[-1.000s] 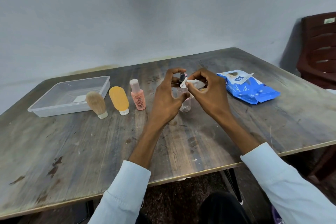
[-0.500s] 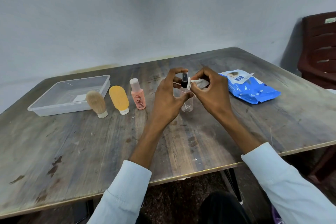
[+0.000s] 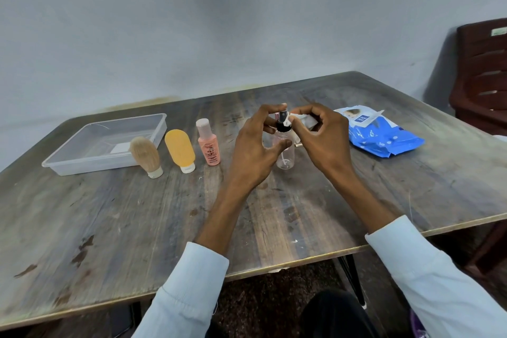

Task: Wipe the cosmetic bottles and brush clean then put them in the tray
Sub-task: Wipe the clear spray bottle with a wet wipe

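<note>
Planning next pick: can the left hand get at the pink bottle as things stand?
Probably yes, once freed: the left hand grips the spray bottle, but the pink bottle stands upright just left of it, with nothing between.

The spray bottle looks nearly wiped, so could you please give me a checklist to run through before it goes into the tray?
1. Left hand grips the spray bottle: ok.
2. Right hand pinches the wipe against the bottle's black sprayer: ok.
3. Bottle wiped clean all round: cannot tell, the hands hide much of it.
4. Tray has room for the bottle: ok.
5. Path to the tray free: not ok, the brush, yellow tube and pink bottle stand between; lifting over them seems wise.
6. Those three wiped and put away: not ok, all stand on the table.
</note>
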